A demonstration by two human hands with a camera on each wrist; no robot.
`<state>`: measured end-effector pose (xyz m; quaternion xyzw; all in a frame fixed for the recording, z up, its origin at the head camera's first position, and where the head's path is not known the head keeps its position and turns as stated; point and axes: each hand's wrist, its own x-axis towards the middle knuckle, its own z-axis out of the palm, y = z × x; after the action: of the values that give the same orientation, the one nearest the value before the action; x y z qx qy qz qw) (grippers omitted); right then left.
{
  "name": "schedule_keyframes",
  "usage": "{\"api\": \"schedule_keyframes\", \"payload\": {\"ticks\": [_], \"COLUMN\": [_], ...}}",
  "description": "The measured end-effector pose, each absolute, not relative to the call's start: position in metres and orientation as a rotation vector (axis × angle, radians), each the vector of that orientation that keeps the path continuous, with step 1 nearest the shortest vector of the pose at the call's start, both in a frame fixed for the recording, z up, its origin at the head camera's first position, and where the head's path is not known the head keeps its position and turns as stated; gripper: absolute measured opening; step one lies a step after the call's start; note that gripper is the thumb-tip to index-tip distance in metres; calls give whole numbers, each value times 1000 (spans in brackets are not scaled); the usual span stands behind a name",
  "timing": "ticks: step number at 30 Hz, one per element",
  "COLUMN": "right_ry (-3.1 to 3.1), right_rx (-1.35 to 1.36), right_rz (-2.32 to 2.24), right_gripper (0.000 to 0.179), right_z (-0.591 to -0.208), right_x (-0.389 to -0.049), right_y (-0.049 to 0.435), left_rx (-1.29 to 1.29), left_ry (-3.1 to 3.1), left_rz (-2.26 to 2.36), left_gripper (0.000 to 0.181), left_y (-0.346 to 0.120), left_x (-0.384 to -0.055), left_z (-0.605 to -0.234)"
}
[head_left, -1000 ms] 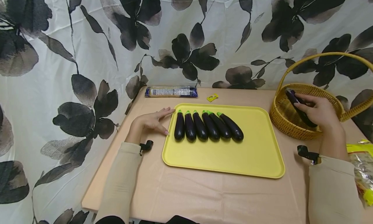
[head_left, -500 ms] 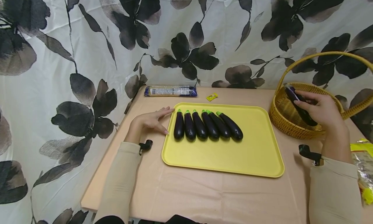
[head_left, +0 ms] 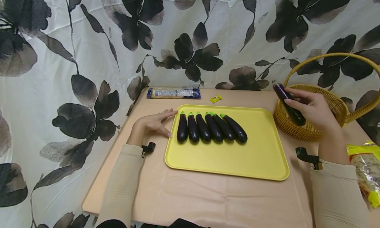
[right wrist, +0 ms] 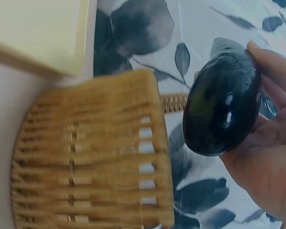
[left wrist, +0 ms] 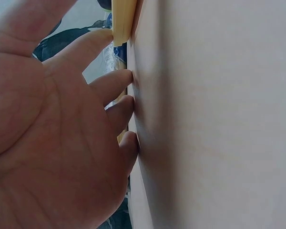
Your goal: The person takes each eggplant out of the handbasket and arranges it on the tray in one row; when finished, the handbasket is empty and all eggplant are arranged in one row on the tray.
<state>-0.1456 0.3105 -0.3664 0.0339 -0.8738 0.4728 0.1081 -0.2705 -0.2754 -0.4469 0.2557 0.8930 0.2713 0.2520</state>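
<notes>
My right hand (head_left: 314,107) grips a dark purple eggplant (head_left: 289,104) over the left rim of the wicker basket (head_left: 286,129). In the right wrist view that eggplant (right wrist: 221,107) is held beyond the woven basket wall (right wrist: 95,148), its rounded end toward the camera. Several more eggplants (head_left: 205,128) with green tips lie side by side on the left half of a yellow tray (head_left: 225,162). My left hand (head_left: 154,122) rests at the tray's left edge, thumb and forefinger touching the rim. In the left wrist view its palm (left wrist: 57,133) faces the camera and holds nothing.
A blue-ended long packet (head_left: 174,93) and a small yellow wrapper (head_left: 215,99) lie behind the tray. The tall basket handle (head_left: 335,55) arches up at the right. A yellow and clear bag (head_left: 366,168) lies at the right edge. Flowered cloth (head_left: 237,23) hangs behind the table.
My right hand has moved left with the eggplant, from inside the basket to its left rim. My left hand and the eggplants on the tray have stayed in place.
</notes>
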Motion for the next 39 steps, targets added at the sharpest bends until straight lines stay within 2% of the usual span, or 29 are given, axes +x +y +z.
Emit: {"api": "schedule_keyframes", "payload": {"ticks": [20, 28, 39], "right_ry": [-2676, -2767, -2825], "right_rx": [301, 307, 345], "right_rz": [1283, 1362, 1243], "right_gripper": [46, 47, 44], "right_z": [-386, -391, -399], "right_x": [-170, -173, -176], "right_y": [263, 253, 247], "left_rx": [687, 694, 696], "left_ry": [2421, 2427, 2428], "left_rz": [734, 725, 730], "left_gripper": [125, 125, 125], "left_y": [-275, -274, -275], "left_x": [-271, -271, -271], "left_z": [-448, -447, -447]}}
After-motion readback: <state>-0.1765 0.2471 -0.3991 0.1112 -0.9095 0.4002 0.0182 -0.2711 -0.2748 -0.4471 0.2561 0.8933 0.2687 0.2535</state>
